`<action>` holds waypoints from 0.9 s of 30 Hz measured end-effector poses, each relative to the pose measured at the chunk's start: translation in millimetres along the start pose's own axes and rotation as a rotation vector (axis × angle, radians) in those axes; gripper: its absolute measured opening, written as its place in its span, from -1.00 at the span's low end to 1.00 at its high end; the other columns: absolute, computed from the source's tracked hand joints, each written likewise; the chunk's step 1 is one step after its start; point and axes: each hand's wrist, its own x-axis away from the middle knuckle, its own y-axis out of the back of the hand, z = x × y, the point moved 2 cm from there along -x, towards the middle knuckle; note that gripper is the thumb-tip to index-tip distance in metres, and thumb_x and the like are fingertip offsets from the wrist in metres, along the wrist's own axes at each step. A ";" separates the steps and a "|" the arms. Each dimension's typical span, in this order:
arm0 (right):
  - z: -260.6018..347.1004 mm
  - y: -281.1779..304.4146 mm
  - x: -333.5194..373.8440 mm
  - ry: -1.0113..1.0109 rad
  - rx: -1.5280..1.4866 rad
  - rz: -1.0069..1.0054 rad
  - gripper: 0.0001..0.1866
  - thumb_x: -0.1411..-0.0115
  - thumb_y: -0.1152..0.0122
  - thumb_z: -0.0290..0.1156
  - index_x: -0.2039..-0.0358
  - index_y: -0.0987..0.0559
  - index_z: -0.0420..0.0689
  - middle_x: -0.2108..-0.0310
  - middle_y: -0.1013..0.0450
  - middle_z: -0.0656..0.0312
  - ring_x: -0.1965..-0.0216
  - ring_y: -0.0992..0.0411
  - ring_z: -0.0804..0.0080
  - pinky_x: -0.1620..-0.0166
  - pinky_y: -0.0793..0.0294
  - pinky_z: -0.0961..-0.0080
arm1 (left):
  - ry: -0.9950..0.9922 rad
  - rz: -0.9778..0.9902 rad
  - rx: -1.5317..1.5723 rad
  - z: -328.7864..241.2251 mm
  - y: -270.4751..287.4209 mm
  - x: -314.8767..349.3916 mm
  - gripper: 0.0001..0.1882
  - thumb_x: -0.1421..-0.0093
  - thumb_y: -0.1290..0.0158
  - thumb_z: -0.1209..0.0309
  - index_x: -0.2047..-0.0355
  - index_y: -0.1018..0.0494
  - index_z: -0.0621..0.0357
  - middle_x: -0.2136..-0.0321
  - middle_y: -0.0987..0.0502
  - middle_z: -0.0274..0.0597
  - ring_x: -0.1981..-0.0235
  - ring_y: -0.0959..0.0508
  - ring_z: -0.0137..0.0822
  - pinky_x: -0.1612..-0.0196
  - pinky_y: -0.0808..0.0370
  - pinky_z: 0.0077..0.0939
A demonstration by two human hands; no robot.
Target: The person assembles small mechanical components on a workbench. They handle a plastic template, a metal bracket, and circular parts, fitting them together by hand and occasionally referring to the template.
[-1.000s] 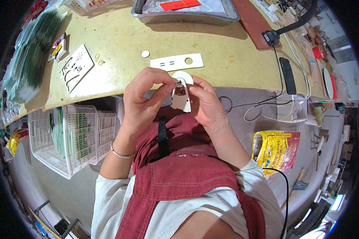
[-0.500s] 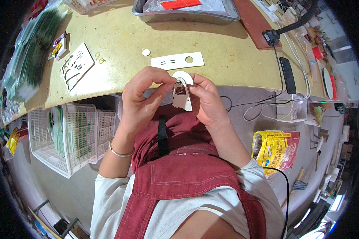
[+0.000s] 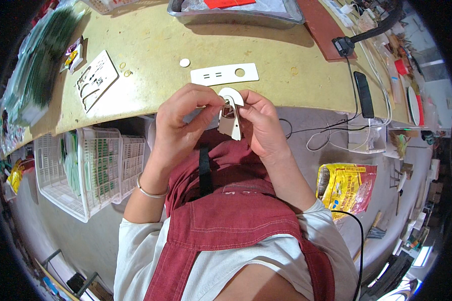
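Just off the table's front edge, both hands hold a small assembly of thin cut panels (image 3: 227, 127), white outside and brownish inside, with a rounded arch-shaped top. My left hand (image 3: 183, 120) pinches its upper left side, thumb and index finger together by the arch; what lies between those fingertips is hidden. The fingers of my right hand (image 3: 263, 125) are closed on the right side panel. Right beyond the hands lies a white strip (image 3: 225, 76) with a round hole and short slots. A small white disc (image 3: 185, 62) rests to its upper left.
A white cut-out sheet (image 3: 100, 75) lies left on the table (image 3: 150, 55), near stacked plastic-wrapped green sheets (image 3: 40, 65). A metal tray (image 3: 241, 20) stands at the back. Right are a black phone (image 3: 363, 95) and cables; below, white baskets (image 3: 88, 175) and a yellow bag (image 3: 345, 188).
Both hands keep hold of the panel assembly, which has turned and shifted very slightly. The left fingertips have moved a little closer in beneath the arch.
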 end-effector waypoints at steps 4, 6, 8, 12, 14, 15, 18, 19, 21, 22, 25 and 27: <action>-1.1 -2.5 0.6 0.032 0.029 -0.007 -0.75 -0.39 -0.08 -0.67 -0.03 -0.59 -0.29 0.08 -0.63 0.19 0.08 -0.61 0.50 -0.06 -0.61 0.52 | 0.002 0.010 0.028 3.7 0.8 -0.4 -0.83 -0.18 -0.30 0.72 0.24 -0.63 0.26 0.23 -0.66 -0.17 0.14 -0.65 -0.25 0.03 -0.56 -0.42; -1.5 -2.4 0.3 0.035 0.016 0.015 -0.75 -0.39 -0.08 -0.67 -0.03 -0.59 -0.29 0.08 -0.63 0.19 0.07 -0.60 0.50 -0.07 -0.60 0.52 | 0.004 -0.006 0.010 2.9 0.3 0.9 -0.83 -0.18 -0.31 0.71 0.24 -0.64 0.24 0.24 -0.64 -0.19 0.15 -0.64 -0.26 0.05 -0.56 -0.44; -0.4 -4.2 0.5 0.045 0.034 0.009 -0.76 -0.39 -0.09 -0.67 -0.02 -0.59 -0.29 0.07 -0.63 0.19 0.07 -0.60 0.50 -0.07 -0.60 0.53 | 0.014 -0.031 -0.044 -0.5 -0.7 1.9 -0.83 -0.17 -0.32 0.70 0.25 -0.65 0.22 0.25 -0.62 -0.21 0.17 -0.63 -0.28 0.07 -0.55 -0.46; -0.4 -2.1 1.7 0.025 0.041 -0.013 -0.78 -0.40 -0.11 -0.66 -0.01 -0.59 -0.29 0.08 -0.63 0.19 0.06 -0.60 0.51 -0.07 -0.60 0.54 | 0.017 -0.011 -0.053 -4.4 -0.4 1.4 -0.84 -0.17 -0.33 0.66 0.25 -0.67 0.20 0.26 -0.59 -0.20 0.20 -0.63 -0.26 0.13 -0.56 -0.45; 3.5 -4.8 2.1 0.012 0.032 0.005 -0.79 -0.41 -0.12 -0.65 -0.01 -0.59 -0.28 0.08 -0.63 0.20 0.06 -0.60 0.51 -0.07 -0.60 0.55 | -0.013 -0.017 -0.032 0.2 1.6 0.0 -0.85 -0.19 -0.32 0.62 0.22 -0.67 0.19 0.26 -0.60 -0.15 0.23 -0.66 -0.20 0.18 -0.58 -0.40; 5.0 -5.7 2.1 0.005 0.027 0.014 -0.80 -0.41 -0.13 -0.65 -0.01 -0.59 -0.28 0.08 -0.63 0.20 0.06 -0.60 0.52 -0.07 -0.60 0.55 | -0.016 -0.016 -0.065 -1.2 2.1 0.7 -0.84 -0.18 -0.33 0.64 0.23 -0.67 0.20 0.26 -0.60 -0.16 0.22 -0.65 -0.22 0.18 -0.58 -0.42; 4.5 -1.9 0.5 0.029 0.055 0.061 -0.80 -0.41 -0.15 -0.64 -0.01 -0.59 -0.27 0.08 -0.62 0.21 0.07 -0.60 0.53 -0.06 -0.59 0.57 | -0.051 -0.020 -0.157 -5.5 0.9 2.3 -0.81 -0.15 -0.35 0.67 0.24 -0.67 0.20 0.27 -0.59 -0.18 0.24 -0.63 -0.27 0.19 -0.56 -0.47; 4.8 -1.6 0.7 0.021 0.055 0.065 -0.80 -0.41 -0.16 -0.63 -0.01 -0.59 -0.27 0.08 -0.62 0.21 0.08 -0.59 0.54 -0.06 -0.59 0.57 | -0.082 -0.028 -0.182 -4.8 -0.5 3.6 -0.81 -0.14 -0.35 0.66 0.24 -0.67 0.20 0.27 -0.59 -0.18 0.25 -0.64 -0.26 0.21 -0.57 -0.46; 5.8 -1.8 1.3 0.004 0.055 0.073 -0.80 -0.41 -0.17 -0.62 -0.01 -0.59 -0.26 0.09 -0.62 0.22 0.08 -0.59 0.55 -0.06 -0.58 0.57 | -0.149 -0.036 -0.236 -5.9 -1.5 4.3 -0.81 -0.14 -0.35 0.66 0.24 -0.66 0.20 0.28 -0.60 -0.17 0.27 -0.64 -0.25 0.25 -0.57 -0.46; 6.3 -2.4 1.6 0.004 0.067 0.062 -0.81 -0.41 -0.19 -0.61 -0.01 -0.59 -0.26 0.09 -0.62 0.22 0.09 -0.59 0.55 -0.06 -0.58 0.57 | -0.186 -0.037 -0.265 -7.5 -1.4 4.0 -0.81 -0.14 -0.36 0.66 0.24 -0.66 0.20 0.28 -0.60 -0.17 0.28 -0.64 -0.25 0.26 -0.57 -0.46; 8.1 -4.2 2.6 0.010 0.096 0.051 -0.82 -0.42 -0.21 -0.58 0.00 -0.59 -0.26 0.11 -0.63 0.23 0.09 -0.58 0.57 -0.06 -0.57 0.58 | -0.246 -0.043 -0.300 -8.2 -1.3 4.7 -0.81 -0.14 -0.36 0.65 0.23 -0.66 0.21 0.29 -0.60 -0.15 0.29 -0.64 -0.24 0.29 -0.57 -0.45; 9.3 -4.2 2.8 0.021 0.104 0.071 -0.83 -0.42 -0.23 -0.57 0.01 -0.59 -0.26 0.12 -0.63 0.25 0.10 -0.57 0.59 -0.05 -0.56 0.58 | -0.229 -0.049 -0.269 -6.1 -0.8 6.5 -0.79 -0.14 -0.35 0.66 0.22 -0.66 0.21 0.27 -0.60 -0.14 0.26 -0.64 -0.21 0.26 -0.58 -0.43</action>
